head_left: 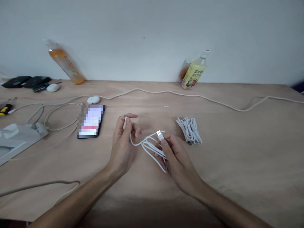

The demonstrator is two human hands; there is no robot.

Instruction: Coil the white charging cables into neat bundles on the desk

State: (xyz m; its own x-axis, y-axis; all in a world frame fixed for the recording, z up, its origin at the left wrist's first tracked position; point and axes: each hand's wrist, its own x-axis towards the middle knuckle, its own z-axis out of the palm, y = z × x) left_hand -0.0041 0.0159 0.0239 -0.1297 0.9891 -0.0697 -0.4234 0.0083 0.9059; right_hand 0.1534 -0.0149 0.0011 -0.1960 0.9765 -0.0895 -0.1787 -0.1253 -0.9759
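One white cable [154, 147] is held above the wooden table [225, 174], between the two hands and in front of the body. Its small end connector [125, 118] is pinched by the left hand [122, 144] between the thumb and the index finger, while the USB plug [160, 135] is gripped by the right hand [178, 160] with the thumb on it, and the loops are gathered against the fingers of that same hand. Since the loops seem to be kept only loosely, they could be spread or dropped if the right fingers were relaxed. If the left connector were pulled away too quickly, a loop could be tightened into a knot, because several strands are crossed near the middle. The small connector is held only by its tip, so it could be slipped from the pinch. On the right side, a bundle of white cables [190, 131] is laid near the right hand; by a loose loop it could be caught, or pushed away. The phone [91, 122] is lying to the left of the left hand, apart from it, and could be knocked by a wide movement.
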